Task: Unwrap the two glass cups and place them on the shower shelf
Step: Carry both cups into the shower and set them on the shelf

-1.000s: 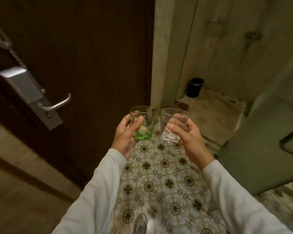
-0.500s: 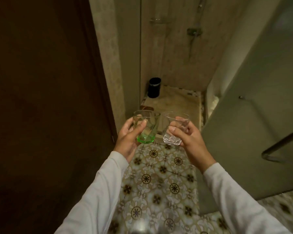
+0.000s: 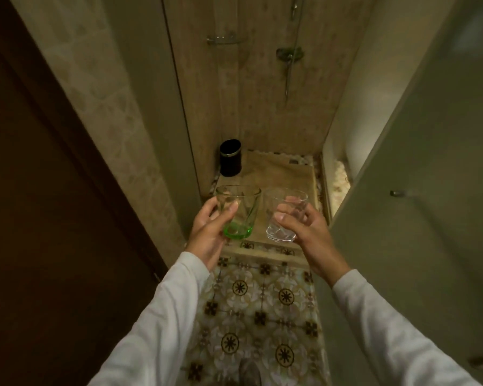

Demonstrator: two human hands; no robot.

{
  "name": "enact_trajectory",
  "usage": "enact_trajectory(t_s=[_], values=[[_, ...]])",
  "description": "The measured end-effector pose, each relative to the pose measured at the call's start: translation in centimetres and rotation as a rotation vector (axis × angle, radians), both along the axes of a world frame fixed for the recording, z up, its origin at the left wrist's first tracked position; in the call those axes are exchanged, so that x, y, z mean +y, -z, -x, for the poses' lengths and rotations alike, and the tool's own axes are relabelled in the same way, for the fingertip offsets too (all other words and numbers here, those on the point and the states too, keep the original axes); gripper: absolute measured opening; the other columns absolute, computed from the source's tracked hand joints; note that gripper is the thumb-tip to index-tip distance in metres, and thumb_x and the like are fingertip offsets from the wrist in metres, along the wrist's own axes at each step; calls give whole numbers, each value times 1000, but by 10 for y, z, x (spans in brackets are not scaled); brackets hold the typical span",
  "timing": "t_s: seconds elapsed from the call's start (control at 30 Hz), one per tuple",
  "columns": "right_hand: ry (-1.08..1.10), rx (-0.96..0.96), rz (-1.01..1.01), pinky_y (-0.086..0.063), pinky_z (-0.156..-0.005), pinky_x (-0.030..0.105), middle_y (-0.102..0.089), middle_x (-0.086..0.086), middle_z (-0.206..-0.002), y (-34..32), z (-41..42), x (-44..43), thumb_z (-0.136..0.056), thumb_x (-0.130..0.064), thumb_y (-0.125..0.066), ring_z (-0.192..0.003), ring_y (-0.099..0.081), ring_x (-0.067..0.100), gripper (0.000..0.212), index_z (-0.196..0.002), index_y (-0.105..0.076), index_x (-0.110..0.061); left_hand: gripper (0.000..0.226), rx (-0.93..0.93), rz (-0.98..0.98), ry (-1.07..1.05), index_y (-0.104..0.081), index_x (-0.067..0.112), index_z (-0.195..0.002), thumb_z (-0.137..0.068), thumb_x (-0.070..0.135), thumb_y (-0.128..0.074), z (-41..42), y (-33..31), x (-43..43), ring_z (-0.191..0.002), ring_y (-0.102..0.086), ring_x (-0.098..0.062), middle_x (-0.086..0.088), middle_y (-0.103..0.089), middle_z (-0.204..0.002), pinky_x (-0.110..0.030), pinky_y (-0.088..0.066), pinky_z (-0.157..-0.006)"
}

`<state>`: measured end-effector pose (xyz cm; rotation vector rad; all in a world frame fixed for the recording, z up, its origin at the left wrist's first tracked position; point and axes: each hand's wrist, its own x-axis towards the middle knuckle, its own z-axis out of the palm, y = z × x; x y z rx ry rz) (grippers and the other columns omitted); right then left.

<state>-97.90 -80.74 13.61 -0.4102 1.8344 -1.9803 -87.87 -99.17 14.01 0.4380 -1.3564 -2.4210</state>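
My left hand (image 3: 209, 235) grips a green-bottomed glass cup (image 3: 239, 215), held upright and bare of wrapping. Beside it my right hand (image 3: 304, 227) grips a clear glass cup (image 3: 283, 218), also upright and unwrapped. The two cups are side by side, close together but apart, at chest height over the shower threshold. High on the back wall of the shower hangs a small wire-rimmed shower shelf (image 3: 226, 39), far beyond both hands.
A dark wooden door (image 3: 53, 218) fills the left. A pale glass shower door (image 3: 430, 190) stands open on the right. A black bin (image 3: 230, 158) sits in the shower's back left corner. A shower mixer and hose (image 3: 289, 55) hang right of the shelf. Patterned tiles (image 3: 262, 316) cover the floor.
The view has swung right and forward toward the shower, so the shelf and mixer now show on the back wall. Both hands still hold the cups side by side.
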Motion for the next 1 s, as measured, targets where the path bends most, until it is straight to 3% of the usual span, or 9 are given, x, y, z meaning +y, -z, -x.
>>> enact_trajectory(t_s=[0.07, 0.17, 0.33, 0.5, 0.7, 0.87, 1.0], values=[[-8, 2, -4, -57, -91, 41, -76, -5, -114, -3, 35, -10, -60, -52, -91, -108, -72, 16, 69, -120, -64, -31, 62, -11, 11, -3, -58, 12, -128, -74, 33, -82, 36, -5, -11, -114, -64, -31, -14, -68, -123, -39, -56, -84], [-2, 9, -18, -56, -94, 42, -76, -7, -113, -7, 79, -22, -58, -55, -91, -108, -72, 14, 71, -119, -65, -32, 57, -7, 13, 3, -58, 10, -128, -78, 30, -78, 83, -8, -25, -111, -66, -28, -13, -69, -121, -36, -56, -81], [23, -25, 3, -56, -98, 52, -76, -5, -111, -5, 140, -41, -64, -43, -89, -108, -72, 18, 56, -115, -67, -34, 59, 19, -12, 41, -58, 10, -127, -76, 30, -80, 151, -8, -50, -115, -64, -29, -14, -67, -124, -42, -55, -92], [52, -61, 27, -55, -99, 52, -76, -3, -112, -6, 184, -59, -62, -40, -87, -110, -71, 22, 65, -122, -64, -27, 72, -37, -6, 73, -53, 14, -134, -73, 35, -84, 202, 4, -74, -120, -60, -31, -14, -64, -130, -48, -49, -98], [94, -28, 25, -55, -98, 53, -78, -8, -102, -8, 285, -116, -70, -29, -88, -100, -74, 14, 63, -126, -60, -18, 57, -41, -6, 93, -70, 26, -113, -61, 39, -90, 314, 3, -135, -116, -63, -29, -11, -68, -124, -47, -50, -97], [172, -46, 40, -53, -97, 58, -75, 3, -114, -9, 366, -170, -65, -25, -90, -112, -70, 28, 47, -108, -71, -29, 63, -28, -35, 109, -61, 14, -126, -70, 32, -83, 397, -9, -182, -116, -63, -29, -13, -67, -125, -53, -46, -103], [191, -27, 58, -54, -94, 53, -78, -1, -105, -11, 421, -204, -67, -28, -86, -109, -71, 28, 53, -116, -66, -22, 63, -31, -41, 128, -58, 11, -130, -73, 27, -79, 458, -16, -216, -120, -60, -31, -16, -64, -129, -56, -40, -108]])
